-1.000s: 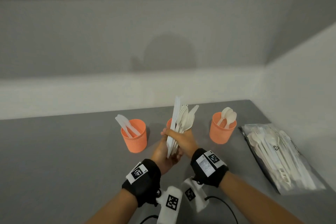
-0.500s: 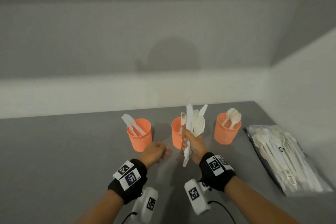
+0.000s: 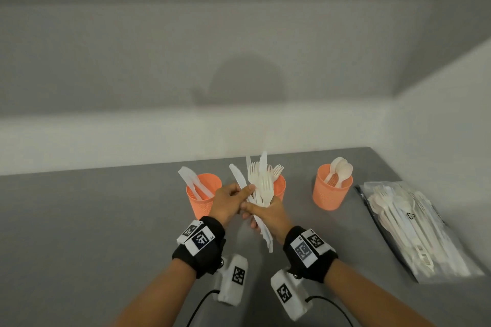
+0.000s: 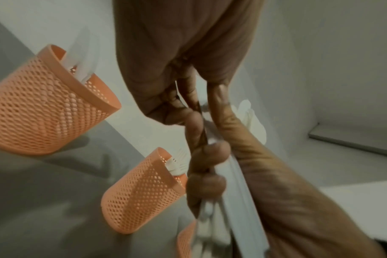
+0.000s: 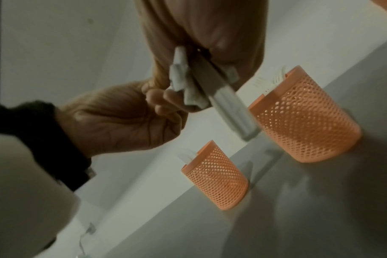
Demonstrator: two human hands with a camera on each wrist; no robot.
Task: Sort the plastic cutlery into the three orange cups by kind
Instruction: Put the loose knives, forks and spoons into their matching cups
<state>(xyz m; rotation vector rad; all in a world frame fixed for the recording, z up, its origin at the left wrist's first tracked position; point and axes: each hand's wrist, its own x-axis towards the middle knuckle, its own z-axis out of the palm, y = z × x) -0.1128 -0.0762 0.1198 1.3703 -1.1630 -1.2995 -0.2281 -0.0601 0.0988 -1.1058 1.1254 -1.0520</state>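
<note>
Three orange mesh cups stand in a row on the grey table: the left cup [image 3: 203, 195] holds knives, the middle cup [image 3: 279, 187] forks, the right cup [image 3: 332, 190] spoons. My right hand [image 3: 268, 216] grips a bundle of white cutlery [image 3: 261, 183] upright in front of the middle cup. My left hand [image 3: 228, 200] pinches a knife [image 3: 237, 176] at the bundle's left side. The right wrist view shows the bundle's handles [image 5: 210, 87] sticking out below my right hand [image 5: 210, 26], with the left hand [image 5: 121, 118] beside them.
A clear plastic bag [image 3: 414, 228] with more white cutlery lies at the table's right, by the side wall. A white wall ledge runs behind the cups. Wrist cameras and cables hang under both forearms.
Half a second ago my left hand was a loose fist apart from the bundle, near the left cup. It has come back to the bundle and taken a knife.
</note>
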